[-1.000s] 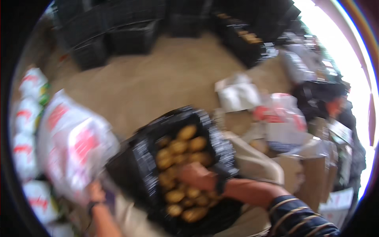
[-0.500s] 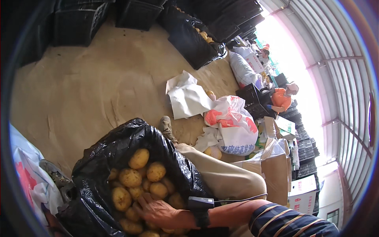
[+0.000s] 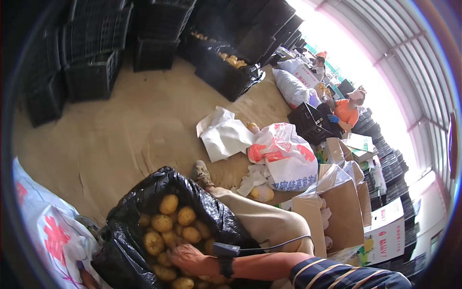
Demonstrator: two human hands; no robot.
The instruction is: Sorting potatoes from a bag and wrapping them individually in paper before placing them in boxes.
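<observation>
The potatoes lie in the black liner at seven o'clock — likely firm, fairly dense, easily bruised, best cupped round the middle. The right hand is among them, fingers bent downward; whether they grip one, I cannot tell. The left hand barely shows near eight, against the white bag — fingers hidden. A carton stands at four.

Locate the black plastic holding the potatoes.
In the head view, the black plastic lies low, left of centre, between the white sack and the beige trouser leg.
</observation>
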